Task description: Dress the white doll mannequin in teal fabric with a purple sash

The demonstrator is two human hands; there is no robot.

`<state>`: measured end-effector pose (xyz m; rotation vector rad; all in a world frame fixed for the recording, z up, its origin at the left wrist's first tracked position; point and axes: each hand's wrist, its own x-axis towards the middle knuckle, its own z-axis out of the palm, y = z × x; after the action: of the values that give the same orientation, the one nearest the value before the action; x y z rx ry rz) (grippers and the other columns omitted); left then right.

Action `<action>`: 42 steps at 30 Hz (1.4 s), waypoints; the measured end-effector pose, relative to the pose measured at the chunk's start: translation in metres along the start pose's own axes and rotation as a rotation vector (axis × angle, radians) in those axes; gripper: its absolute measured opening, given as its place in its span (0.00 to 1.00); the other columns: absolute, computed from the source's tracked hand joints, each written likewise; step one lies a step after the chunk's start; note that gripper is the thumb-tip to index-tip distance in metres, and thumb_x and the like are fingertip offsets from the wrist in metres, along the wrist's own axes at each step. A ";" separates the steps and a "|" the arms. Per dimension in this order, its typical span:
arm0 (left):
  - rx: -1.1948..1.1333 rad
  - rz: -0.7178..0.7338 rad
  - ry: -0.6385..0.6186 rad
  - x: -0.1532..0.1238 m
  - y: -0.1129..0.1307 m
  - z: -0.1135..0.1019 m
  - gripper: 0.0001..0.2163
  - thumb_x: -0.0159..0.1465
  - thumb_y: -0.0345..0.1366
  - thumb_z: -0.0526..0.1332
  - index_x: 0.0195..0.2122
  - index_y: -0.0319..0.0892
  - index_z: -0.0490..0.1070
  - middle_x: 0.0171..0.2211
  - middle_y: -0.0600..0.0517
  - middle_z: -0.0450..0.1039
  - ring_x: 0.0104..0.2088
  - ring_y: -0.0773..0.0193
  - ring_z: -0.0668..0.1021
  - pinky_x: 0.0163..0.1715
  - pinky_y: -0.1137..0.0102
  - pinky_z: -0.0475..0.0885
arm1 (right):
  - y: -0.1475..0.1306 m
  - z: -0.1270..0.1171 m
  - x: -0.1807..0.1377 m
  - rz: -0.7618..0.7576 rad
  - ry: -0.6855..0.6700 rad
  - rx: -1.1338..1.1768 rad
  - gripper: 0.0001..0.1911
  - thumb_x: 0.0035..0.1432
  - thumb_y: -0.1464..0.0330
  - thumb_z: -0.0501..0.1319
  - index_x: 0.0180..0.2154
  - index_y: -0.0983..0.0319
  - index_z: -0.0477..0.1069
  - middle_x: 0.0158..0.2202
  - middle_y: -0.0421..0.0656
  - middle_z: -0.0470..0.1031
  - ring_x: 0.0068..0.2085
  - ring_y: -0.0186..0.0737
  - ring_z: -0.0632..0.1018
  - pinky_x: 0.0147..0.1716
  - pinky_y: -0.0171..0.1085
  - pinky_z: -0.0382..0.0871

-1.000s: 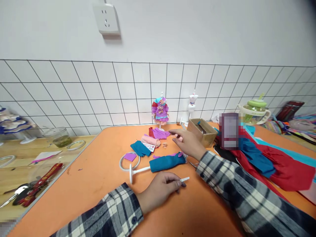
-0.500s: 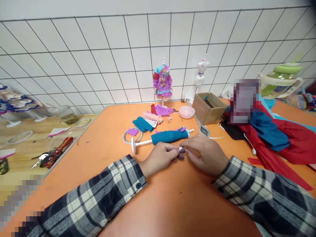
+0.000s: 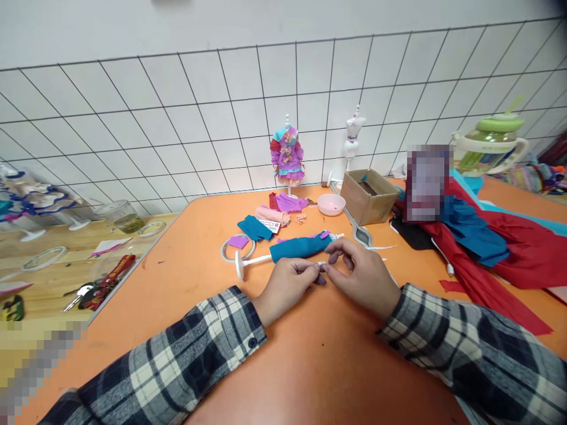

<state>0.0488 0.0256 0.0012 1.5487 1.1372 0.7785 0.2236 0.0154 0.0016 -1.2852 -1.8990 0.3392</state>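
Between my fingertips, above the orange table (image 3: 283, 366), is a small whitish piece (image 3: 322, 265), too small to name. My left hand (image 3: 286, 286) pinches it between thumb and bent fingers. From the other side my right hand (image 3: 365, 274) has its thumb against the piece, its fingers curled and the index finger lifted. Just beyond both hands, a small doll mannequin in a teal dress (image 3: 299, 247) lies on its side, its white stand base (image 3: 240, 265) pointing left. Purple trim shows near its top.
Behind are fabric scraps (image 3: 254, 228), a tape roll (image 3: 225, 255), a pink bowl (image 3: 331, 205), a cardboard box (image 3: 372, 200), a dressed mannequin (image 3: 287, 153) and a bare one (image 3: 354, 133). Red cloth (image 3: 487, 283) and a blurred upright panel (image 3: 427, 183) are rightward; keys (image 3: 80, 295) lie left.
My right index finger has lifted away from the small piece and curled, while the thumb stays by it. My left hand keeps its pinch. The view has tilted slightly.
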 end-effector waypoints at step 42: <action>-0.079 0.000 -0.108 -0.001 -0.010 -0.005 0.19 0.66 0.46 0.57 0.45 0.35 0.77 0.37 0.42 0.82 0.35 0.61 0.81 0.31 0.72 0.74 | 0.016 0.003 0.006 -0.154 -0.096 0.011 0.08 0.59 0.70 0.62 0.37 0.57 0.80 0.35 0.42 0.76 0.37 0.38 0.76 0.37 0.37 0.69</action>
<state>0.0418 0.0269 -0.0067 1.5070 1.0161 0.7229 0.2305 0.0280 -0.0075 -1.1249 -2.0602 0.3350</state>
